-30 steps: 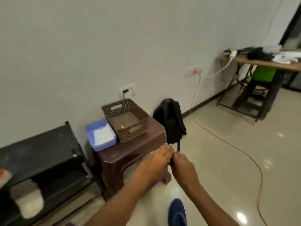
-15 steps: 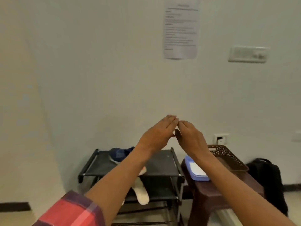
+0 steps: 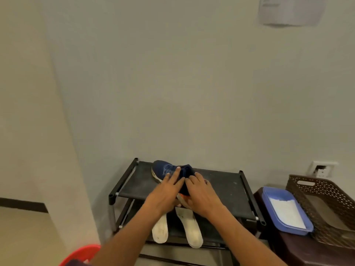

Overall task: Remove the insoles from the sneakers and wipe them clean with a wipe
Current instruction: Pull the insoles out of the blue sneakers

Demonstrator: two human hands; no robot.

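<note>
A dark blue sneaker point(image 3: 165, 168) with a white and orange sole lies on the top shelf of a black shoe rack point(image 3: 226, 187). My left hand point(image 3: 166, 190) rests on its near side with straight fingers reaching over the laces. My right hand point(image 3: 200, 194) lies over the sneaker's heel end, fingers bent around it. Two white insoles point(image 3: 160, 230) point(image 3: 192, 229) lie side by side on the lower shelf, toes toward me. A blue tray holding white wipes point(image 3: 286, 213) sits on a brown stool to the right.
A brown woven basket point(image 3: 326, 206) stands beside the blue tray on the dark stool point(image 3: 299, 250). A red tub point(image 3: 80, 255) shows at the bottom left. A wall corner juts out on the left, and a paper notice point(image 3: 290, 10) hangs top right.
My view swung from the stool and floor up the wall, then down to the rack. Both hands dropped from mid-air, fingertips together, onto the blue sneaker.
</note>
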